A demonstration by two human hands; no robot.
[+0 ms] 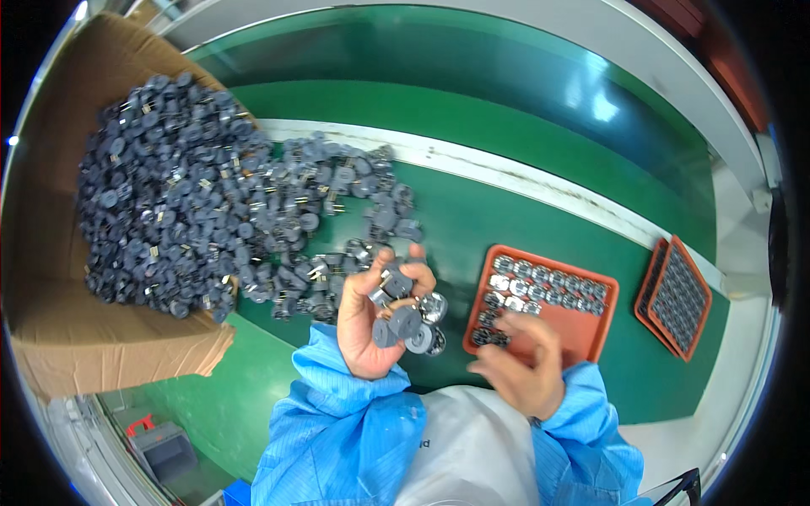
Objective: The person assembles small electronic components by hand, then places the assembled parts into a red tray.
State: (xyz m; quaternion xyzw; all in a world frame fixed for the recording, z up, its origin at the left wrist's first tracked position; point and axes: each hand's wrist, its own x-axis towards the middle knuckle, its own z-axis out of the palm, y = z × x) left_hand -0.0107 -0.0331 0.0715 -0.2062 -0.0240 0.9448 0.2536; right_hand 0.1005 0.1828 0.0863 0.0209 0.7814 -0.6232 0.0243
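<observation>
At the far left a flattened cardboard box (59,278) lies on the green surface (506,219), and a big heap of small dark grey round parts (177,194) with metal pins spills off it toward the middle.

Just right of the heap's edge, the person's left hand (371,325) is raised palm-up, its fingers curled around a handful of parts (405,316) — several grey discs, some showing a shiny metal face. That grip is a loose cradle, not a tight fist.

Further right, the right hand (519,367) is blurred, hovering over the near-left corner of an orange tray (591,325). Its fingers look bent downward, but whether they pinch a part cannot be told through the blur. The tray carries rows of seated parts (540,282) along its far edge and left side; the rest of it is bare.

By the look of it, the step in hand is filling the tray one piece at a time from the left hand's supply, and it is well short of full. The next move would seem to call for turning each part the right way up and setting it squarely into an open pocket.

At the far right a second orange tray (679,295) stands apart, tilted.
</observation>
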